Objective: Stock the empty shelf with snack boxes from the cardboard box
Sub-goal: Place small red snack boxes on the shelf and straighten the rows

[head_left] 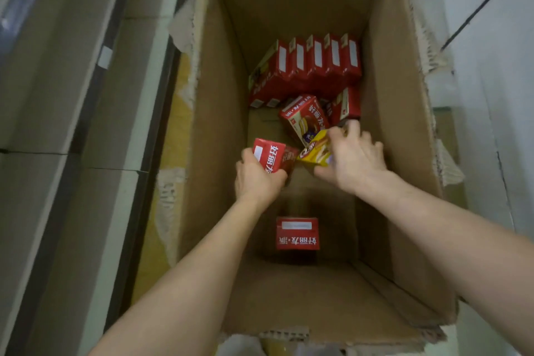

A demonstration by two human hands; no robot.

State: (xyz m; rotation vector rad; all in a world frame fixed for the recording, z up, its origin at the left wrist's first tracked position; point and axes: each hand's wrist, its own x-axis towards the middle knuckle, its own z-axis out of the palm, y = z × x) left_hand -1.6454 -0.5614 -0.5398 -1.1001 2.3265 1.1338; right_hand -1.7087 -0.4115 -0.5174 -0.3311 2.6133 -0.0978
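Down inside the cardboard box (219,101) both of the person's hands were busy at about mid-length of its floor. The left hand (255,182) had its fingers and thumb curled round a red snack box (270,157), held end-up so that its white label faced the box's open top. Just beside it, toward the box's right wall, the right hand (357,159) closed over a yellow snack box (315,152), fingers over the far edge and thumb underneath the near one. That yellow pack lay tilted, its long axis slanting from the box's middle toward the right wall, so the right hand crossed it rather than ran along it.

A tilted red box (302,117) leaned right behind the yellow one, touching or nearly so. Beyond it a row of red boxes (313,66) stood on edge against the box's far end, and a lone red box (297,233) sat toward the near end, below the forearms.

Judging by this, both packs would have to come straight up past the deep walls, and the yellow one might drag its tilted neighbour along.
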